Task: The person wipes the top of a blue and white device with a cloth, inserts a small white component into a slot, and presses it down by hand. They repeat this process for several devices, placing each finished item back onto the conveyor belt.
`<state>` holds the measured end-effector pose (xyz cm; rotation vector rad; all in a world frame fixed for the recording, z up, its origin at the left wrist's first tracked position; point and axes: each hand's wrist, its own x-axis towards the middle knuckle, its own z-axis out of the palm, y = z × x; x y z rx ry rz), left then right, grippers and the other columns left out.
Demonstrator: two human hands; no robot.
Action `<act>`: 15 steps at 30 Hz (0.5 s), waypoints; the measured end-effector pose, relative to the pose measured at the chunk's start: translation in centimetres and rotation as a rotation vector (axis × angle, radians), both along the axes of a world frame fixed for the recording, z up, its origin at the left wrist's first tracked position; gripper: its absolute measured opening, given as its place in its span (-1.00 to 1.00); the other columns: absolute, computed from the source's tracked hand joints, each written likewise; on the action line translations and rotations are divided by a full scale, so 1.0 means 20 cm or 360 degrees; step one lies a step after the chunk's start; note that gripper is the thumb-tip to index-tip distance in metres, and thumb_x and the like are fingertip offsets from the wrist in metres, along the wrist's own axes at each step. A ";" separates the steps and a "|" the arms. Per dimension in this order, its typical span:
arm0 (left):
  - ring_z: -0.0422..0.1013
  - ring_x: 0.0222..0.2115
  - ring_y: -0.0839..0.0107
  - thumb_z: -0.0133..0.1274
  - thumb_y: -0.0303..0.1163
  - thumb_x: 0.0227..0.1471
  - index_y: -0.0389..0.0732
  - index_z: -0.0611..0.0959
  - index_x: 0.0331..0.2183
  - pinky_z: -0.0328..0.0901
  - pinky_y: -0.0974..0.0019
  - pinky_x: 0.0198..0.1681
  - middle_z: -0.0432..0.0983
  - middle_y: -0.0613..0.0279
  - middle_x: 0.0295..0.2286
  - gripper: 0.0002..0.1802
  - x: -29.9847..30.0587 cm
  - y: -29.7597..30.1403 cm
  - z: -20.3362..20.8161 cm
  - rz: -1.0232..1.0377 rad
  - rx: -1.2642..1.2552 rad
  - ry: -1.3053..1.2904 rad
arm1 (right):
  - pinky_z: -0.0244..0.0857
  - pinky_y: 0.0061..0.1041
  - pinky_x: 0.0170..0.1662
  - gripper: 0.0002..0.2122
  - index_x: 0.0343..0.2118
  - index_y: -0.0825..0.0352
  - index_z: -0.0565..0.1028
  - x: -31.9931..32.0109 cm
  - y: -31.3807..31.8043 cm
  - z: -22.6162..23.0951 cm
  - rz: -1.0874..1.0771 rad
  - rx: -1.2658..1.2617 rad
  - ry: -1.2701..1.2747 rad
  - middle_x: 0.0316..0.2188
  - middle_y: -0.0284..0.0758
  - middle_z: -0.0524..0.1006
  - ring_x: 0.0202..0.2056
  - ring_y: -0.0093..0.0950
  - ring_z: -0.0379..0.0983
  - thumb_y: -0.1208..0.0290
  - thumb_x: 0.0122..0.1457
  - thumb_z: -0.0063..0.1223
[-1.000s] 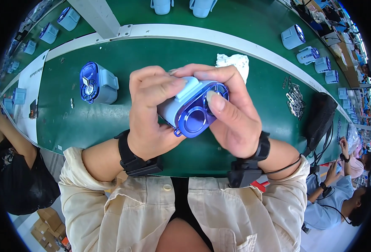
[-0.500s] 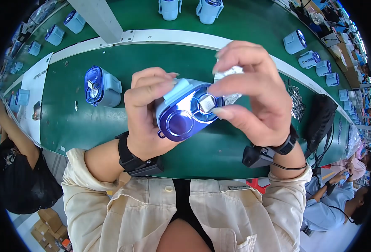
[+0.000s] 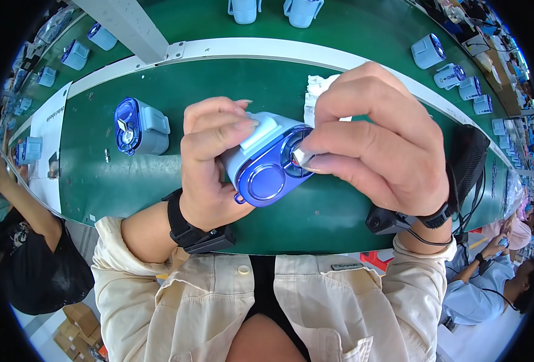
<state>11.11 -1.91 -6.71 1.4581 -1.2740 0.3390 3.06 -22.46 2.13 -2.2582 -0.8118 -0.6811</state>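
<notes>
While the left hand (image 3: 203, 175) clasps a pale-blue, rounded-box container with a glossy dark-blue top (image 3: 265, 169), the right hand (image 3: 387, 139) pinches a small, pale, flat piece (image 3: 302, 158) between thumb and finger at the recessed ring on the container's right end. From where I stand, the container is up off the green tabletop (image 3: 279, 229), between the 2 hands, its top tipped toward the wearer, presumably so the ring can be seen and reached. Left fingers lie over the raised light-blue panel on its far side, likely a handy ledge for steadying it; how its underside is supported, I cannot tell.

Left of the container sits a 2nd pale-blue container with a dark-blue top (image 3: 143, 128), well apart, perhaps to leave the hands room. Beyond the container's right end, a crumpled white cloth (image 3: 311, 99) lies partly behind the right hand, seemingly within easy reach. Farther right, a long black pouch-like object (image 3: 467, 163) rests past the wrist.
</notes>
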 end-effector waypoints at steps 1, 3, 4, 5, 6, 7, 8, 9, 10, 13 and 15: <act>0.30 -0.08 0.18 0.46 -0.51 -0.35 -0.15 0.27 0.01 0.35 -0.03 0.01 0.34 0.13 -0.14 -0.10 0.00 0.00 0.00 -0.0006 0.0004 0.0004 | 0.26 -0.37 -0.35 -0.76 -0.40 0.38 0.58 -0.01 0.00 0.00 -0.0020 -0.0016 0.0012 -0.39 -0.25 0.46 -0.39 -0.29 0.38 0.47 -0.20 0.31; 0.29 -0.07 0.19 0.47 -0.51 -0.36 -0.15 0.27 0.00 0.34 -0.03 0.03 0.34 0.13 -0.14 -0.10 0.00 0.00 0.01 -0.0043 0.0015 0.0015 | 0.26 -0.37 -0.36 -0.76 -0.40 0.39 0.57 -0.02 0.01 0.01 -0.0049 -0.0023 0.0024 -0.39 -0.24 0.46 -0.40 -0.29 0.38 0.48 -0.21 0.30; 0.29 -0.07 0.19 0.47 -0.51 -0.36 -0.15 0.28 0.00 0.33 -0.04 0.03 0.33 0.13 -0.14 -0.10 0.00 -0.01 0.01 -0.0062 0.0021 0.0020 | 0.26 -0.37 -0.37 -0.75 -0.41 0.40 0.56 -0.03 0.01 0.01 -0.0072 -0.0034 0.0031 -0.40 -0.24 0.46 -0.40 -0.29 0.39 0.48 -0.21 0.30; 0.29 -0.07 0.19 0.47 -0.51 -0.36 -0.15 0.28 0.00 0.33 -0.04 0.03 0.33 0.13 -0.14 -0.10 0.00 -0.01 0.01 -0.0064 0.0025 0.0019 | 0.27 -0.37 -0.38 -0.75 -0.41 0.41 0.55 -0.03 0.01 0.01 -0.0091 -0.0045 0.0035 -0.40 -0.23 0.46 -0.41 -0.28 0.39 0.49 -0.22 0.30; 0.29 -0.07 0.19 0.47 -0.52 -0.36 -0.15 0.28 -0.01 0.33 -0.04 0.04 0.33 0.13 -0.14 -0.11 0.00 -0.01 0.01 -0.0035 0.0029 0.0018 | 0.27 -0.37 -0.38 -0.75 -0.41 0.41 0.55 -0.04 0.02 0.01 -0.0093 -0.0042 0.0033 -0.40 -0.23 0.46 -0.41 -0.28 0.39 0.49 -0.22 0.30; 0.29 -0.07 0.20 0.47 -0.52 -0.37 -0.15 0.28 -0.01 0.33 -0.04 0.04 0.32 0.12 -0.13 -0.11 0.00 -0.01 0.01 -0.0007 0.0033 0.0018 | 0.27 -0.38 -0.37 -0.75 -0.41 0.41 0.54 -0.06 0.03 0.02 -0.0174 -0.0050 0.0099 -0.40 -0.23 0.46 -0.41 -0.28 0.39 0.51 -0.22 0.30; 0.28 -0.07 0.20 0.47 -0.52 -0.37 -0.15 0.29 -0.01 0.32 -0.04 0.05 0.31 0.11 -0.13 -0.11 -0.01 -0.01 0.01 0.0022 0.0035 0.0017 | 0.28 -0.38 -0.37 -0.76 -0.41 0.42 0.54 -0.07 0.04 0.03 -0.0254 -0.0058 0.0166 -0.40 -0.23 0.46 -0.41 -0.28 0.40 0.53 -0.22 0.29; 0.28 -0.07 0.20 0.47 -0.52 -0.37 -0.15 0.29 -0.01 0.32 -0.04 0.05 0.31 0.11 -0.13 -0.11 -0.01 -0.01 0.01 0.0020 0.0037 0.0016 | 0.28 -0.39 -0.37 -0.76 -0.40 0.42 0.53 -0.09 0.06 0.03 -0.0335 -0.0068 0.0232 -0.40 -0.23 0.46 -0.40 -0.28 0.40 0.54 -0.22 0.29; 0.29 -0.07 0.20 0.47 -0.52 -0.37 -0.15 0.29 -0.01 0.32 -0.04 0.05 0.31 0.10 -0.13 -0.11 -0.01 0.00 0.00 0.0031 0.0070 0.0026 | 0.28 -0.39 -0.37 -0.76 -0.40 0.42 0.53 -0.10 0.07 0.03 -0.0330 -0.0062 0.0232 -0.40 -0.23 0.46 -0.40 -0.28 0.40 0.54 -0.22 0.29; 0.29 -0.07 0.21 0.47 -0.53 -0.37 -0.15 0.29 -0.01 0.33 -0.04 0.06 0.29 0.08 -0.12 -0.10 -0.01 0.00 0.00 0.0056 0.0140 0.0048 | 0.28 -0.40 -0.37 -0.75 -0.39 0.41 0.52 -0.11 0.10 0.02 -0.0520 -0.0023 0.0313 -0.41 -0.22 0.45 -0.41 -0.28 0.41 0.59 -0.22 0.26; 0.29 -0.06 0.21 0.47 -0.53 -0.37 -0.15 0.29 0.00 0.33 -0.03 0.06 0.28 0.06 -0.11 -0.10 0.00 0.00 0.01 0.0058 0.0153 0.0038 | 0.29 -0.41 -0.35 -0.76 -0.39 0.41 0.53 -0.11 0.11 0.03 -0.0516 0.0001 0.0340 -0.40 -0.22 0.46 -0.40 -0.30 0.41 0.61 -0.20 0.26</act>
